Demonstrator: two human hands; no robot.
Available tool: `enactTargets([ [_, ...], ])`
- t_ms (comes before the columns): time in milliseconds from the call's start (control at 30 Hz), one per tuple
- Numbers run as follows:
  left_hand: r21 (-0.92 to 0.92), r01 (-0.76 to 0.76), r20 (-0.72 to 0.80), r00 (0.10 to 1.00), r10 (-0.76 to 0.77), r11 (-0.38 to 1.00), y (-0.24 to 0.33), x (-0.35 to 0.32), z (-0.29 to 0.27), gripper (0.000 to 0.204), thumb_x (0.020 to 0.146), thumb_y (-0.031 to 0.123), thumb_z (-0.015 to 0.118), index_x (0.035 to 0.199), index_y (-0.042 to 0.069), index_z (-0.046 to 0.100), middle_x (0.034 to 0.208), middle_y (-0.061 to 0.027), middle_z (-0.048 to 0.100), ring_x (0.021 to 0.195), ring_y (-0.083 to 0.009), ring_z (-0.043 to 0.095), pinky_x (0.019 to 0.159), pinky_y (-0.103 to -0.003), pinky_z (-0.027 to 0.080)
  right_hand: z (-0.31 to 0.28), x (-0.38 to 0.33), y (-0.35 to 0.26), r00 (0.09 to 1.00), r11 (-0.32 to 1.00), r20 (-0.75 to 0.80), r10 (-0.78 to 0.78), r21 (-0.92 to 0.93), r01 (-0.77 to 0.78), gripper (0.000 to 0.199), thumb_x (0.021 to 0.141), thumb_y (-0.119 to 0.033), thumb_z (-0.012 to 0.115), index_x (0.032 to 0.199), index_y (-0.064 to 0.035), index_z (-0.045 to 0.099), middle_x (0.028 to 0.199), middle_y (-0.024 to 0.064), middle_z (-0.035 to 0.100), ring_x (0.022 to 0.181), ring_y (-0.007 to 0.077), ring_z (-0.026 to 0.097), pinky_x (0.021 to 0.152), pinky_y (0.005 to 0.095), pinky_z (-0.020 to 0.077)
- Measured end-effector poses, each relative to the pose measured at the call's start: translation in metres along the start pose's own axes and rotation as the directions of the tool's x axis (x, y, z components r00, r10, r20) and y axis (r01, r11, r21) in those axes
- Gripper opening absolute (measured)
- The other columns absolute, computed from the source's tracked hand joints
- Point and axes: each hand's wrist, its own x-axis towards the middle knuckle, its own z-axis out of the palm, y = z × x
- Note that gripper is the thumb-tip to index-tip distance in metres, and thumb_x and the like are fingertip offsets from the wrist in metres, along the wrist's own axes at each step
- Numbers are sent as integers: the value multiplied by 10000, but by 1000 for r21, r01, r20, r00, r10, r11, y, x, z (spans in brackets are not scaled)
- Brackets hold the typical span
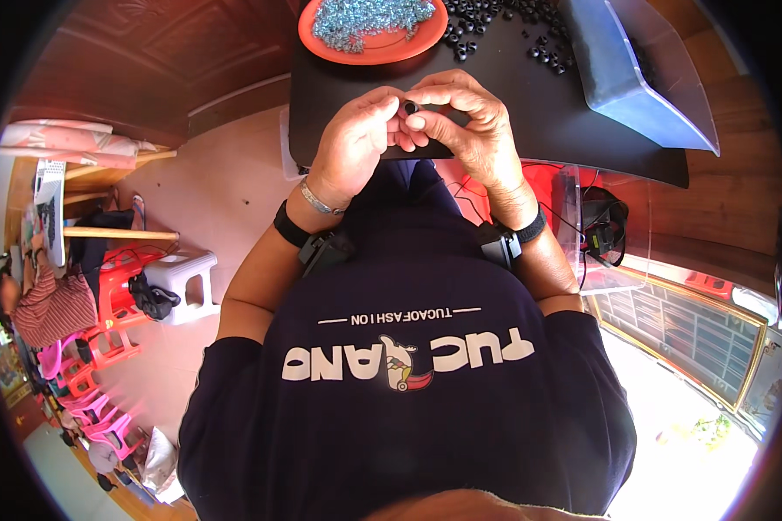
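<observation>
My left hand (354, 139) and my right hand (460, 117) meet over the near edge of a black table (513, 113). Between their fingertips they pinch one small black ring (410, 108). Several more black rings (495, 30) lie scattered on the table beyond my hands. An orange plate (321, 39) at the far left holds a heap of small blue-grey metal pieces (369, 17). Both wrists carry black straps with small devices.
A blue tray in a clear plastic bag (634, 78) lies on the table's right side. A white stool (182, 278), red stools (117, 295) and pink chairs (87, 391) stand on the floor at left. A black cabled device (604, 230) sits at right.
</observation>
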Motion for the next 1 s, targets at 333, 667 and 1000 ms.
enactTargets([
  [333, -2, 13, 41, 999, -13, 1000, -9, 2, -12, 231, 953, 217, 432, 1043, 21, 515, 859, -57, 578, 809, -177, 591, 737, -282, 458, 1, 1, 1, 1000, 995, 13, -27, -96, 28, 259, 758, -41, 726, 1013, -60, 685, 1005, 68, 623, 837, 124, 599, 745, 252, 501],
  [667, -22, -28, 75, 997, 30, 999, -10, 1, -10, 274, 955, 223, 426, 1096, 5, 514, 950, -74, 566, 820, -169, 572, 762, -300, 458, 2, 3, 7, 994, 980, -12, -110, -167, 106, 233, 749, -9, 729, 973, -61, 690, 1017, 66, 616, 831, 122, 598, 729, 253, 506],
  [1000, -181, -30, 36, 999, 37, 983, -10, -1, -16, 258, 942, 204, 449, 1059, -8, 538, 892, -63, 588, 787, -158, 571, 747, -285, 444, 5, 20, 0, 985, 910, 77, -153, -378, 170, 232, 689, -87, 782, 899, -89, 686, 878, 26, 644, 806, 168, 629, 662, 272, 504],
])
